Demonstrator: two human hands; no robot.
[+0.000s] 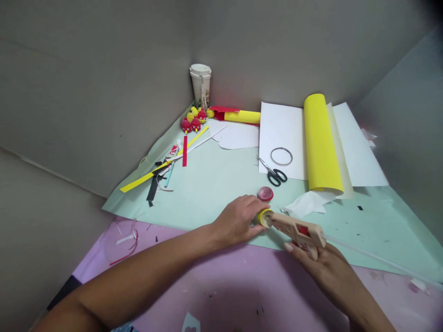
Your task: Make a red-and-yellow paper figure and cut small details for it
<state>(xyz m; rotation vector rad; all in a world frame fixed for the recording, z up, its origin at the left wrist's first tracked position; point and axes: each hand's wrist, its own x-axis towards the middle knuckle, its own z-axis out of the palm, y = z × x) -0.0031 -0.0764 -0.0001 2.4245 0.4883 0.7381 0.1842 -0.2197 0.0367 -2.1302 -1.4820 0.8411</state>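
Between the thumb and fingers of my left hand (238,219) is a small yellow corrugated paper coil (264,218), its hollow side turned to the right. My right hand (320,265) is wrapped round the handle of a beige glue gun (299,229). The gun's nozzle points left and reaches the coil's hollow; whether it touches is too small to tell. A clear glue stick (367,255) sticks out from the back of the gun. Just beyond my left fingers lies a red round cup-shaped piece (265,193).
Black-handled scissors (275,176) and a thin ring (281,157) lie on white sheets, beside a yellow corrugated roll (321,143). Crumpled tissue (309,204) is near the gun. Paper strips (145,181) lie left. Small red and yellow ornaments (195,122) stand before a lidded cup (200,85).
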